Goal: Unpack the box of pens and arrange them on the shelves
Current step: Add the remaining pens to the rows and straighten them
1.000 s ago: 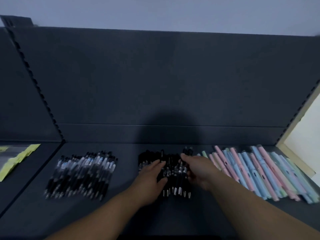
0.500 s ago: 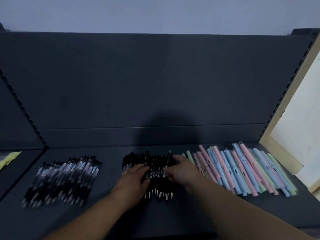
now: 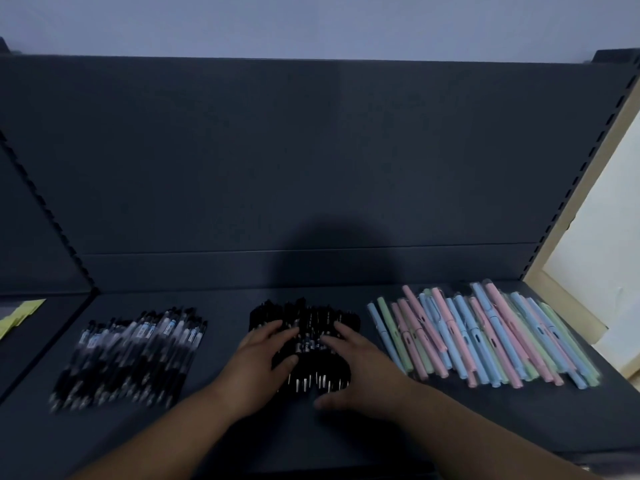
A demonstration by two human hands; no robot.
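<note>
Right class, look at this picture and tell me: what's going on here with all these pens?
A person is arranging pens on a dark shelf. The left hand and the right hand both lie flat, fingers spread, on the middle pile of black pens, pressing rather than gripping. A pile of clear-barrelled pens lies apart to the left, and pastel pens lie to the right.

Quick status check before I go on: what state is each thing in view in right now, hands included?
Left hand: open, fingers flat on the black pens.
Right hand: open, fingers spread on the same pile.
Black pens: lying in a pile, under both hands.
Clear pens: lying in a loose pile at left, untouched.
Pastel pens: lying side by side at right, untouched.
Yellow paper: far left, too blurred to tell.
</note>
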